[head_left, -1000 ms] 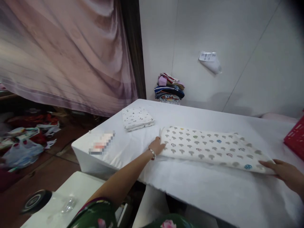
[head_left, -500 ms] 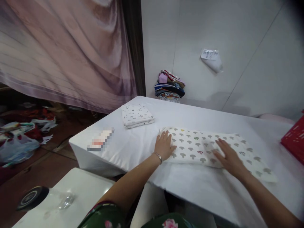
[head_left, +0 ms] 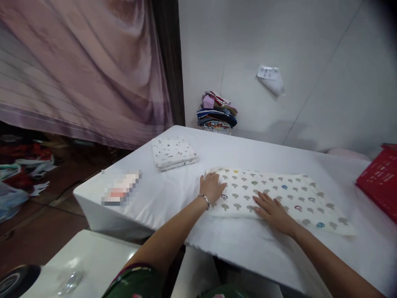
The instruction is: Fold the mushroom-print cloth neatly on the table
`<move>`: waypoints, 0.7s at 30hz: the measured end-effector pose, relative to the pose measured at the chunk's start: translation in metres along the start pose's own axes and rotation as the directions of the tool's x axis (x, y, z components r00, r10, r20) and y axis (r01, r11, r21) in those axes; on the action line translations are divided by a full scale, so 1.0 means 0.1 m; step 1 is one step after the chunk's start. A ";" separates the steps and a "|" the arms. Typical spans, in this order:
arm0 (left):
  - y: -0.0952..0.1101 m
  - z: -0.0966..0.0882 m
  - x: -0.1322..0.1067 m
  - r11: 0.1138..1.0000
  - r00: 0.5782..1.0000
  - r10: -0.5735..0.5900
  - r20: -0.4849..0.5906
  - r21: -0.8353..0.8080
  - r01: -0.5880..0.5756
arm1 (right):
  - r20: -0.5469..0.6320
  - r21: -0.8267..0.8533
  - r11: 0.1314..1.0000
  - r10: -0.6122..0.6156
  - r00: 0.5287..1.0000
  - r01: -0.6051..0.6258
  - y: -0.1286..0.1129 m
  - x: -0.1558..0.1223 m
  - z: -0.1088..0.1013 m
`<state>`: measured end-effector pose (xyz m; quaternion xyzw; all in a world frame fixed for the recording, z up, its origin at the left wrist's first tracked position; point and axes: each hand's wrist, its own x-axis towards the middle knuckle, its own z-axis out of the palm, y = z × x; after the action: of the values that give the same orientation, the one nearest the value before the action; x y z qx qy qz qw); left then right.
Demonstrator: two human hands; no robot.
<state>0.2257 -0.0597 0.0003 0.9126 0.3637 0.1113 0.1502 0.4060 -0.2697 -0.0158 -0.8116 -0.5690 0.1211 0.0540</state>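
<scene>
A white cloth printed with grey and coloured mushrooms (head_left: 291, 198) lies flattened, in a long shape, across the white-covered table. My left hand (head_left: 212, 188) rests on its left end with the fingers bent a little and apart, a silver bracelet on the wrist. Lower down, near the cloth's front edge, my right hand (head_left: 273, 211) lies flat on it with spread fingers. Neither hand grips the fabric. Farther back to the left sits a folded white cloth with small dark prints (head_left: 173, 153).
A pixelated flat object (head_left: 122, 188) lies near the table's left edge. At right stands a red box-like item (head_left: 380, 180). Behind the table is a stack of folded textiles (head_left: 217, 111) against the wall. A lower white surface (head_left: 93, 256) stands at front left.
My right hand has slid left and toward me over the mushroom cloth. My left hand stays at the left end. The view has shifted slightly to the right.
</scene>
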 end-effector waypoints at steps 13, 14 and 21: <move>-0.20 0.00 0.75 0.981 0.994 -0.065 -0.086 0.177 0.080 | 0.004 0.027 0.999 0.046 0.999 -0.046 -0.22 0.44 -0.06; -0.20 0.00 0.77 0.981 0.995 -0.051 -0.080 0.181 0.065 | 0.004 0.033 0.998 0.045 0.999 -0.045 -0.22 0.43 -0.07; -0.20 -0.06 0.86 0.998 0.993 -0.049 -0.103 0.021 0.052 | 0.010 0.125 0.992 0.030 1.000 -0.031 -0.21 0.45 -0.10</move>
<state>0.2722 0.0157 0.0068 0.8978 0.3951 0.1500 0.1234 0.4037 -0.2195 -0.0074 -0.8147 -0.5480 0.1606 0.1005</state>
